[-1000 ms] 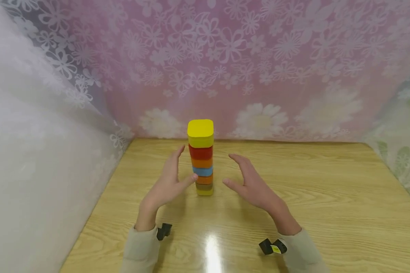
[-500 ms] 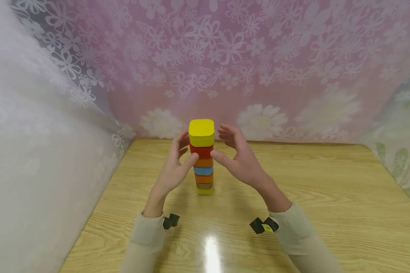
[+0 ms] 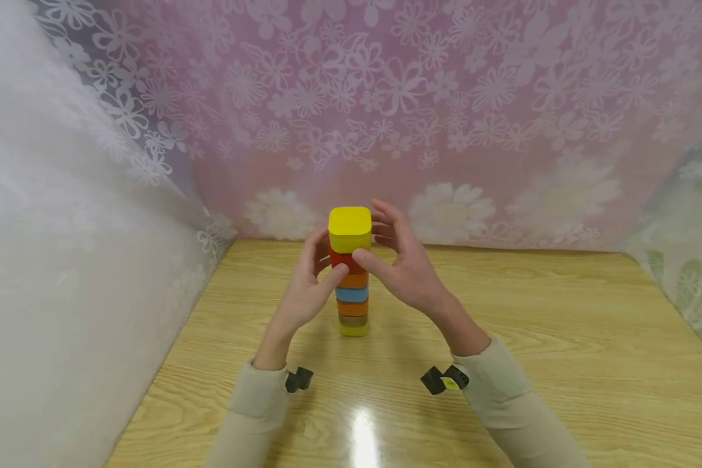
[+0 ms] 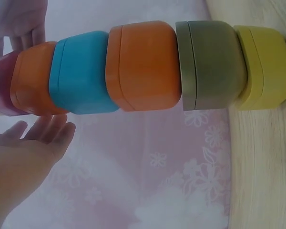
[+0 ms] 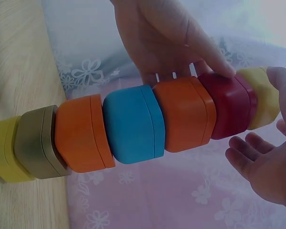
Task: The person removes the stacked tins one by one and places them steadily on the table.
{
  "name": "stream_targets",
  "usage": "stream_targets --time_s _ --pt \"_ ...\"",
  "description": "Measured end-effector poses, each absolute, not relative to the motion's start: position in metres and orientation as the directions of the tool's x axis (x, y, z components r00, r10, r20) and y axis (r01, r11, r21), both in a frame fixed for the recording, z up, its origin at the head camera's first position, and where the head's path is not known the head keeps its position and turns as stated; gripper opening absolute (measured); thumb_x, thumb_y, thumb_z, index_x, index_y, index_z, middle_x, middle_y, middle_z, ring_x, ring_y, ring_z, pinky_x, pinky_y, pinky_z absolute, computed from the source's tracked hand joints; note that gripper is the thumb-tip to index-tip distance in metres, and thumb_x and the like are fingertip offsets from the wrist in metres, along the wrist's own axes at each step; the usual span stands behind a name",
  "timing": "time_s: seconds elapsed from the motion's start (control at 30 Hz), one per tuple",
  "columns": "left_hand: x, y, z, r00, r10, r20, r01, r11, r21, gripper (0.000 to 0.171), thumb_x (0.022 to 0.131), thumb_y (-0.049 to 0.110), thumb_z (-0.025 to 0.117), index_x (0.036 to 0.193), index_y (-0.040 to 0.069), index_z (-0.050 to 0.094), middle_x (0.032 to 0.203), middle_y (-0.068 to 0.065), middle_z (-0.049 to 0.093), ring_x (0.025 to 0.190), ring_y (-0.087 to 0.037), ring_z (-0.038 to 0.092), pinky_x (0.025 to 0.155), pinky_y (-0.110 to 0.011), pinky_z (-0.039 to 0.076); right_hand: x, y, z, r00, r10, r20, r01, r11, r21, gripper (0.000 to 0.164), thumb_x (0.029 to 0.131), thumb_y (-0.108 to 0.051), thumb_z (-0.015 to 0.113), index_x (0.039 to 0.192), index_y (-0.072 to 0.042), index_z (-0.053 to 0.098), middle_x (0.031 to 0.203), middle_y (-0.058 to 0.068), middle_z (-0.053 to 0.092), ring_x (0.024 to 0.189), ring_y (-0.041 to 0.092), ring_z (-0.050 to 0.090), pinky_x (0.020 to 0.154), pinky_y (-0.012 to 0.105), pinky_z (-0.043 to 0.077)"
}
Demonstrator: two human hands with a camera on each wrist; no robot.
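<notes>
Standing upright on the wooden table (image 3: pixel 532 390), the stack (image 3: pixel 352 295) is between 2 bare hands in the head view. From top to foot come the top yellow box (image 3: pixel 350 224), the red box (image 3: pixel 340 258), the upper orange box (image 3: pixel 354 281), the blue box (image 3: pixel 352 296), the lower orange box (image 3: pixel 352 308), the olive box (image 3: pixel 353 320) and the bottom yellow box (image 3: pixel 353 331). The left hand (image 3: pixel 305 291) is at 8 o'clock of the red box, its thumb before this box; the right hand (image 3: pixel 411 274) is at 3 o'clock, its thumb tip over the border of yellow and red. The pink curtain (image 3: pixel 380 117) is at 12 o'clock, behind. In the left wrist view the stack appears turned sideways, with the bottom yellow box at 3 o'clock. The left hand is at 8 o'clock, fingers extended; the right hand, partly seen, is at 10 o'clock. In the right wrist view the left hand is near 12 o'clock, its thumb tip on the red box; I cannot tell whether its fingers, partly hidden, are pinching. The right hand is at 4 o'clock, its thumb and fingers spread apart, fingertips just beside the red box.
</notes>
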State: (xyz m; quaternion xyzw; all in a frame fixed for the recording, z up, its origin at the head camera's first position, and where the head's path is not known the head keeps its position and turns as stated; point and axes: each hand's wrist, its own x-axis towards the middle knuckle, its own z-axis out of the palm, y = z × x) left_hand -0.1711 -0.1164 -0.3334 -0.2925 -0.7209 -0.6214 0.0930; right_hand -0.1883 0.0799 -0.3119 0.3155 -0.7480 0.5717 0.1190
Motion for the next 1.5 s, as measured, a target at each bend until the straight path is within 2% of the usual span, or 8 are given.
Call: stream_targets --time_s 0.33,0.6,0.73,0.93,1.07,1.37,1.5 --pt "-0.171 -0.113 -0.336 -0.803 0.287 0.523 0.554 0.034 0.832 0.056 0.099 -0.002 0.055 0.148 -0.004 0.028 0.136 -0.024 0.046 0.126 -0.037 0.048 0.110 -0.056 0.035 -0.190 0.075 -0.308 -0.728 -0.321 0.605 -0.662 0.101 -0.743 0.065 0.093 -0.004 0.068 0.149 -0.015 0.037 0.142 0.009 0.049 0.126 0.024 0.052 0.107 0.049 0.040" --pt "-0.171 -0.114 -0.339 -0.809 0.283 0.515 0.548 0.048 0.835 0.057 0.099 -0.001 0.055 0.149 -0.003 0.028 0.137 -0.023 0.045 0.125 -0.035 0.048 0.110 -0.054 0.036 -0.193 0.072 -0.310 -0.688 -0.327 0.648 -0.714 0.147 -0.684 0.053 0.092 -0.003 0.070 0.140 -0.007 0.050 0.138 0.010 0.052 0.124 0.024 0.054 0.104 0.049 0.044" --pt "-0.171 -0.114 -0.340 -0.805 0.280 0.523 0.553 0.036 0.832 0.056 0.099 0.000 0.056 0.148 -0.003 0.028 0.136 -0.023 0.045 0.124 -0.036 0.048 0.110 -0.055 0.036 -0.194 0.071 -0.311 -0.684 -0.328 0.651 -0.719 0.156 -0.677 0.048 0.091 -0.004 0.071 0.136 -0.005 0.054 0.136 0.012 0.053 0.122 0.024 0.055 0.103 0.048 0.046" --pt "-0.171 -0.113 -0.340 -0.809 0.276 0.519 0.550 0.043 0.834 0.056 0.100 0.007 0.057 0.148 -0.004 0.029 0.135 -0.022 0.046 0.123 -0.033 0.049 0.109 -0.052 0.038 -0.194 0.073 -0.310 -0.693 -0.312 0.650 -0.712 0.151 -0.686 0.048 0.090 -0.002 0.072 0.135 -0.003 0.054 0.137 0.013 0.052 0.119 0.027 0.057 0.100 0.046 0.049" --pt "-0.179 -0.114 -0.352 -0.811 0.271 0.518 0.548 0.041 0.836 0.059 0.100 0.009 0.057 0.150 0.000 0.028 0.138 -0.020 0.045 0.125 -0.032 0.048 0.110 -0.051 0.038 -0.194 0.076 -0.312 -0.697 -0.294 0.654 -0.708 0.135 -0.694 0.048 0.090 0.000 0.071 0.135 -0.001 0.054 0.136 0.013 0.052 0.117 0.027 0.057 0.098 0.046 0.050" --pt "-0.187 -0.115 -0.366 -0.801 0.256 0.542 0.567 0.032 0.823 0.060 0.100 0.015 0.060 0.152 0.011 0.031 0.142 -0.010 0.047 0.127 -0.025 0.049 0.109 -0.045 0.040 -0.191 0.083 -0.313 -0.686 -0.250 0.684 -0.721 0.101 -0.686 0.048 0.088 0.004 0.071 0.133 0.000 0.055 0.134 0.012 0.054 0.116 0.022 0.057 0.098 0.033 0.051" --pt "-0.187 -0.115 -0.368 -0.792 0.243 0.560 0.584 0.034 0.811 0.061 0.100 0.023 0.061 0.152 0.012 0.032 0.141 -0.008 0.048 0.126 -0.024 0.050 0.109 -0.044 0.041 -0.189 0.087 -0.315 -0.683 -0.224 0.696 -0.724 0.075 -0.686 0.048 0.087 0.008 0.070 0.132 0.003 0.055 0.133 0.014 0.055 0.116 0.022 0.058 0.097 0.028 0.051"
